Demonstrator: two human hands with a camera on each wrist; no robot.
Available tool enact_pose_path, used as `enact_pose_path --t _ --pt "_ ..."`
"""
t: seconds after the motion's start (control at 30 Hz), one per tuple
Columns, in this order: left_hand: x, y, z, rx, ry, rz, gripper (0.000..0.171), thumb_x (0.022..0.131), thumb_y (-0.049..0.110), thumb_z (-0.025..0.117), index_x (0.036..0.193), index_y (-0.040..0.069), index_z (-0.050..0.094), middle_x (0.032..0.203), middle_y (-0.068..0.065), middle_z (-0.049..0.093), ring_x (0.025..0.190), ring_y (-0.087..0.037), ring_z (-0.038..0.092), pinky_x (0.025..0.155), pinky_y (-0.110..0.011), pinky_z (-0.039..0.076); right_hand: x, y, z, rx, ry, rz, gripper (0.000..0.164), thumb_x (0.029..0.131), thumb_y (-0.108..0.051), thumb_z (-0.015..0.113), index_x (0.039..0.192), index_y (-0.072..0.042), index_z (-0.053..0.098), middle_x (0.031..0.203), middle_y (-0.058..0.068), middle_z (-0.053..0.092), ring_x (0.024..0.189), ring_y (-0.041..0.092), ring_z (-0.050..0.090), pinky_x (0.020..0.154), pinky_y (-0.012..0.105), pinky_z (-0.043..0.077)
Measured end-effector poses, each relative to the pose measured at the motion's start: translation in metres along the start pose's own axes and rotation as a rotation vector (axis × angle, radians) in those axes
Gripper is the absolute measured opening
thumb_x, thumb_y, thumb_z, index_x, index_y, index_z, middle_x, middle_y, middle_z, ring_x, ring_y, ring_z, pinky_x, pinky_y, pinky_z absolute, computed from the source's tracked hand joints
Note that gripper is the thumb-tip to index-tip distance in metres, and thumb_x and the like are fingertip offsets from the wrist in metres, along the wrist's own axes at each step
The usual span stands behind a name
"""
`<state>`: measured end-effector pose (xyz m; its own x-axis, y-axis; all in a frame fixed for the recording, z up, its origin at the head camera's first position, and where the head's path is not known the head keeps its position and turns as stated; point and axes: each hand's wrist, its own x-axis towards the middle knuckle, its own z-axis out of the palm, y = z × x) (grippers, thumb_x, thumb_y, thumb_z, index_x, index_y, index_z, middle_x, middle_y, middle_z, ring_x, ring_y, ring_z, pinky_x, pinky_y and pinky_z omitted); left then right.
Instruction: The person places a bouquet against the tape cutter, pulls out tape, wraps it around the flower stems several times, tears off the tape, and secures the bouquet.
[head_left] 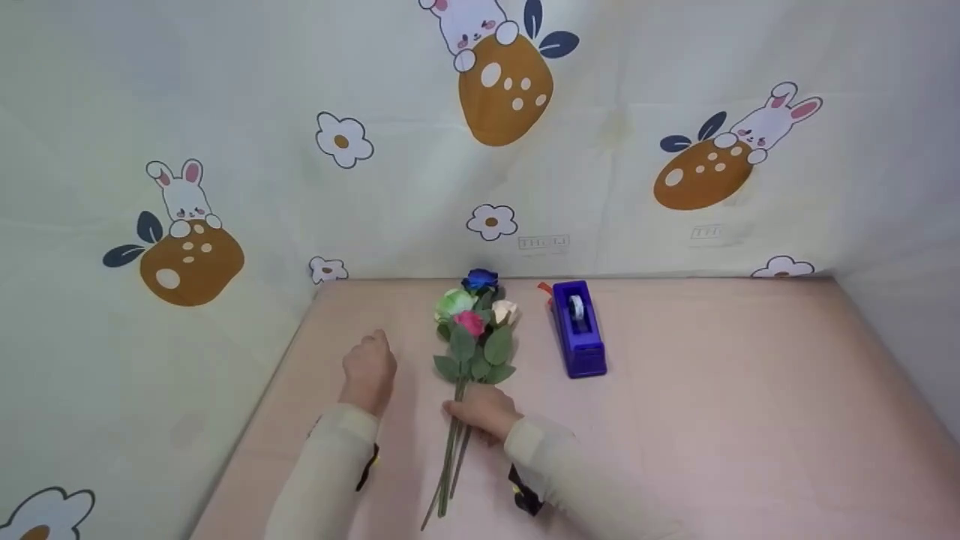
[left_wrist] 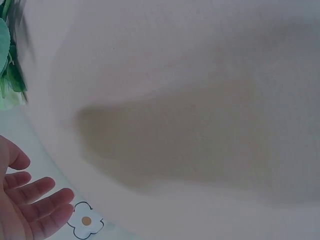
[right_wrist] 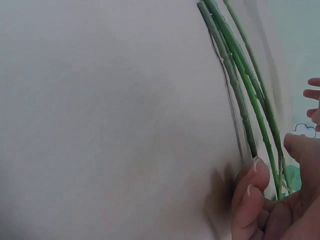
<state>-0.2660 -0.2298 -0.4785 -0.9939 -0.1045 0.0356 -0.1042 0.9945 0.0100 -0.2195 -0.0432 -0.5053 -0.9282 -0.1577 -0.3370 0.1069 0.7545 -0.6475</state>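
A bunch of artificial roses lies on the table, with a blue rose [head_left: 480, 280], a green rose [head_left: 454, 304], a pink rose [head_left: 470, 323] and a cream rose [head_left: 504, 312] at the far end. My right hand [head_left: 484, 410] grips the long green stems [right_wrist: 240, 70] just below the leaves [head_left: 480, 360]. In the right wrist view its fingers curl around them. My left hand [head_left: 370, 371] is held to the left of the bunch, apart from it and holding nothing. The left wrist view shows its fingers [left_wrist: 42, 205] loosely bent and spread.
To the right of the roses stands a blue tape dispenser [head_left: 581, 337] with a roll of tape [head_left: 576, 308] in it. A small red strip [head_left: 545, 288] sticks out at its left. Behind the pink table [head_left: 720, 420] hangs a cloth [head_left: 405, 202] printed with rabbits and flowers.
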Motion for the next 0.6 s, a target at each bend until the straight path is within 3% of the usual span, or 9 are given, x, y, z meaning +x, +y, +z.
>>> enact_pose_path --t 0.2,0.4,0.6 --pt "-0.005 0.001 0.001 0.106 -0.024 0.054 0.026 0.091 0.009 0.052 0.109 -0.009 0.045 0.086 -0.016 0.051 0.075 -0.026 0.057 0.062 -0.035 0.051 -0.001 0.003 0.007 0.050 0.046 0.009 0.035 0.080 -0.019 0.056 0.050 -0.014 0.040 0.043 -0.001 0.042 0.034 0.012 0.041 0.032 0.024 0.034" --pt "-0.009 0.001 0.003 0.165 -0.014 0.054 0.027 0.093 0.013 0.050 0.107 -0.010 0.045 0.083 -0.014 0.048 0.071 -0.023 0.054 0.059 -0.032 0.050 0.001 0.004 0.010 0.045 0.082 0.007 0.032 0.081 -0.012 0.055 0.051 -0.012 0.044 0.046 -0.001 0.044 0.037 0.012 0.042 0.035 0.024 0.033" --pt "-0.012 0.002 0.007 0.126 -0.009 0.041 0.027 0.092 0.010 0.050 0.111 -0.008 0.045 0.085 -0.014 0.050 0.070 -0.023 0.055 0.058 -0.031 0.050 0.002 0.005 0.011 0.010 0.092 -0.008 0.031 0.084 -0.011 0.054 0.054 -0.011 0.045 0.052 0.000 0.045 0.041 0.012 0.042 0.039 0.024 0.033"
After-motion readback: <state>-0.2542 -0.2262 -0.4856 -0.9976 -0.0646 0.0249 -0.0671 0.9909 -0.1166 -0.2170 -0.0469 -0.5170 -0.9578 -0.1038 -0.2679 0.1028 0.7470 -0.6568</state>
